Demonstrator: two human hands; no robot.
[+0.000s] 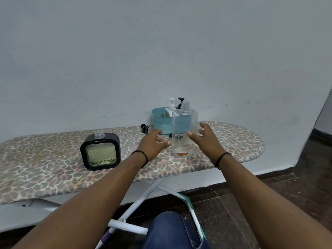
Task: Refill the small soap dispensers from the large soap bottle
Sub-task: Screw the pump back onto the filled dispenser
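Two hands, left point(152, 145) and right point(209, 141), open either side of uncapped clear bottle point(184, 130) near ironing board's point(45, 177) front edge; clumsy grab on padded cover could tip it

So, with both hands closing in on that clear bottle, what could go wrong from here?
The clear bottle stands tall and uncapped on the padded ironing board; a nudge from the left hand or right hand could tip it. It looks nearly empty, so it would tip easily. The black dispenser is also open-necked and could spill if the board wobbles.
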